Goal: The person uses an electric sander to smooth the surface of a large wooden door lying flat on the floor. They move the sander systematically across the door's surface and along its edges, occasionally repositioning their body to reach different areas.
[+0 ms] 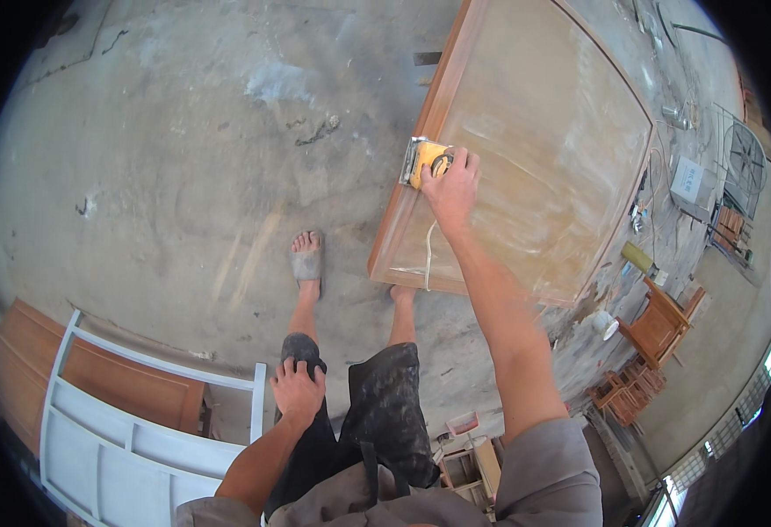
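Observation:
My right hand (452,191) grips a yellow sander (432,163). The sander's flat pad lies on the left frame edge of a large wooden panel (544,149), overhanging the outer side a little. A pale cord (428,250) trails from near the sander down over the panel's near end. Whitish dust streaks cover the panel's flat middle. My left hand (298,391) rests on my knee with its fingers spread, holding nothing.
At the lower left stands a white-painted frame (131,443), with a brown wooden panel (122,360) behind it. On the right are a grey box (693,187), a round wire-guarded fan (745,158), a small wooden piece of furniture (657,323) and stacked wooden parts (629,393). Loose cables cross the floor there.

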### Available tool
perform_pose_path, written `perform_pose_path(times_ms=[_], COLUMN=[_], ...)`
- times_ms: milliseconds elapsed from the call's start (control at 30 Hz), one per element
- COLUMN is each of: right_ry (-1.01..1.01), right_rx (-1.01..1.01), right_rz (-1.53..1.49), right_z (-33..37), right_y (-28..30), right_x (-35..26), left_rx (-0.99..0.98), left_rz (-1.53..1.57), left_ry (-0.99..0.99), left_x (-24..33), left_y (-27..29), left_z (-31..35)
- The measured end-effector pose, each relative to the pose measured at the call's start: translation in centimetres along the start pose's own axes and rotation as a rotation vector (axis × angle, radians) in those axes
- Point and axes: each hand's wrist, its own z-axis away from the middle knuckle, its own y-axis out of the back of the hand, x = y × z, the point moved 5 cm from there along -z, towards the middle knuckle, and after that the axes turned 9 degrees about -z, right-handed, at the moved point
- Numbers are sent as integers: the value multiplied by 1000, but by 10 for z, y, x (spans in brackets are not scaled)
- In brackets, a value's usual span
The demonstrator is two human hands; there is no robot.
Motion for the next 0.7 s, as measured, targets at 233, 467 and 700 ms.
perform_pose_path(times_ms=[233, 467, 700], right_ry=[-54, -14, 27], right_rx=[54, -14, -57], right_rz=[7, 39, 55], right_z=[-131, -66, -42], right_y=[14, 2, -5], right_x=[-6, -8, -21], left_rx=[6, 1, -25], left_rz=[10, -5, 3], left_ry=[0, -7, 16], left_x=[0, -2, -2], left_y=[7, 16, 20], left_z=[-5, -10, -14])
